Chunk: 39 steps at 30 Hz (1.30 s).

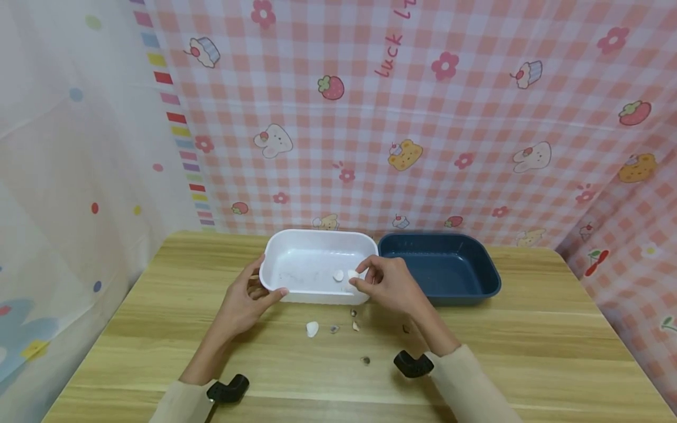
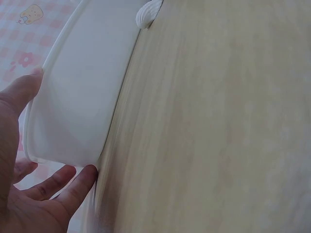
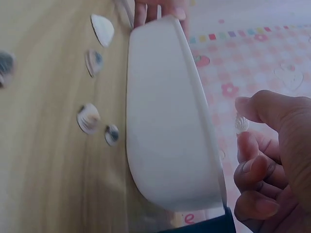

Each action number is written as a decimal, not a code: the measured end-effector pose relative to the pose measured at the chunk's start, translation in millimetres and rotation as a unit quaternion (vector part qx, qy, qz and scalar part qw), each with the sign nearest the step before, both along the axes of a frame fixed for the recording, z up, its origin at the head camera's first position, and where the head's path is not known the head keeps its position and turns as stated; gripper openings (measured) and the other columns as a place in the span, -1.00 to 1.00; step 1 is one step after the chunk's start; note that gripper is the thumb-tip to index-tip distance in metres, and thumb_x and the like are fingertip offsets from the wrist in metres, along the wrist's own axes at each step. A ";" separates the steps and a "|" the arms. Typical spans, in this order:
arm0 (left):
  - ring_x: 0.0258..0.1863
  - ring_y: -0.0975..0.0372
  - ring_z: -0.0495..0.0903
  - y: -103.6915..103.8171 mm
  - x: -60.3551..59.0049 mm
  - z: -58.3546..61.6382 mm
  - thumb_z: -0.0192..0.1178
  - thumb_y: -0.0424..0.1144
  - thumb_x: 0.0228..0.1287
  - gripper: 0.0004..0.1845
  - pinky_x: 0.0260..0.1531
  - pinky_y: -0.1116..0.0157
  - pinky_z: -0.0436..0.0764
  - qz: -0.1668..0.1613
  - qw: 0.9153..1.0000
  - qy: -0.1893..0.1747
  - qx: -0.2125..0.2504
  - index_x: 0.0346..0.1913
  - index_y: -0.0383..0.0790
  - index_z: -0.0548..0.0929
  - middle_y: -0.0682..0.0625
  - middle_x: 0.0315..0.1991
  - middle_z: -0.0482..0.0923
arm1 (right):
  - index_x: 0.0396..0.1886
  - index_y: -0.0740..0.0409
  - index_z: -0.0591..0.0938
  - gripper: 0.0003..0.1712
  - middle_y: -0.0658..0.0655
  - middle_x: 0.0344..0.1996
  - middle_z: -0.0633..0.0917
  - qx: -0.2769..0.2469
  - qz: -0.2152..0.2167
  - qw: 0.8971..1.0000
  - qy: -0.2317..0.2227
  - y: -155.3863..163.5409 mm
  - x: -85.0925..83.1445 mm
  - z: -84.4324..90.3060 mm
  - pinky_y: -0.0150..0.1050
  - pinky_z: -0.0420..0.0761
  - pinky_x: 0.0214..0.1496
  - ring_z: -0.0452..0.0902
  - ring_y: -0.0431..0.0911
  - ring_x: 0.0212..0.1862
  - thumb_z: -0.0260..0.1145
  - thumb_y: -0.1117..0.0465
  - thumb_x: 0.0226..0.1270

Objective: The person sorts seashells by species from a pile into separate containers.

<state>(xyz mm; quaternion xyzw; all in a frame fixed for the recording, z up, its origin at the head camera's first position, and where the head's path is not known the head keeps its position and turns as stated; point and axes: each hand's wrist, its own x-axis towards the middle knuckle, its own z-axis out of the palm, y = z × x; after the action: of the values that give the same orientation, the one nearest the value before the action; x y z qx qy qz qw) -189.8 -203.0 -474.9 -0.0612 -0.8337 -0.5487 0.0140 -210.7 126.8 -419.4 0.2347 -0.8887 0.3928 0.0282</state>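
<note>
Small white seashell (image 1: 352,274) is pinched between the thumb and fingertips of the right hand (image 1: 388,285), held just above the near right corner of the white rectangular plastic tub (image 1: 275,258). You can see it in the right wrist view too (image 3: 241,124), sitting past the tub's rim. Another pale shell (image 1: 338,275) lies inside the tub right beside it.

Left hand (image 1: 245,299) is on the tub's near left corner, thumb along the rim and fingers wrapped round the outer wall, so that grip is on the tub itself.

Surface is a light wood-grain counter (image 1: 529,352), with the tub sitting toward the far edge, about the middle. A dark blue rectangular plastic tub (image 1: 476,282) stands right against its right side, touching or nearly so.

On the counter just in front of the white tub there's a scatter of shells: a bigger white shell (image 1: 312,329), then a few small darker ones (image 1: 365,359) closer to the near edge.

Behind the far edge hangs a pink checked cloth (image 1: 476,147) with strawberries, bears and cupcakes, and a whitish dotted sheet (image 1: 63,176) runs along the left edge. The left and right ends of the counter are bare wood, and so is the strip by the near edge.
</note>
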 end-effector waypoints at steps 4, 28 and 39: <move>0.24 -0.12 0.54 0.2 -0.6 -0.3 0.48 -0.02 0.25 0.03 0.21 0.15 0.71 -0.001 1.000 0.000 0.004 0.64 -0.11 0.09 -0.28 0.33 0.39 | -0.19 0.08 0.73 -0.80 -0.08 -0.60 0.65 0.008 -0.002 1.000 0.015 4.3 -11.0 1.1 -0.37 0.55 -0.54 0.51 -0.23 -0.56 0.49 0.07 0.34; 0.21 -0.12 0.58 0.8 0.2 0.6 0.49 -0.02 0.24 0.04 0.18 0.16 0.73 -0.001 1.000 -0.001 0.001 0.64 -0.11 0.09 -0.29 0.34 0.40 | -0.05 0.10 0.73 -0.64 -0.01 -0.49 0.67 0.132 -0.044 0.990 0.007 -0.3 -46.0 10.1 -0.32 0.48 -0.55 0.47 -0.20 -0.58 0.46 -0.06 0.36; 0.21 -0.13 0.57 0.5 0.6 1.0 0.48 -0.02 0.24 0.04 0.16 0.22 0.74 0.000 1.000 0.001 0.001 0.64 -0.10 0.09 -0.29 0.33 0.40 | 0.05 0.15 0.70 -0.54 -0.01 -0.43 0.68 0.107 -0.042 0.993 -0.004 3.1 -37.4 11.6 -0.29 0.52 -0.45 0.49 -0.17 -0.47 0.43 -0.09 0.38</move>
<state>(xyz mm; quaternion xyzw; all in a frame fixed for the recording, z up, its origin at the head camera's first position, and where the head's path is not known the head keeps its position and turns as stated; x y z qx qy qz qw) -189.2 -202.5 -473.9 -0.0622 -0.8328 -0.5498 0.0150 -248.1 130.0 -407.7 0.1971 -0.9347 0.2953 0.0156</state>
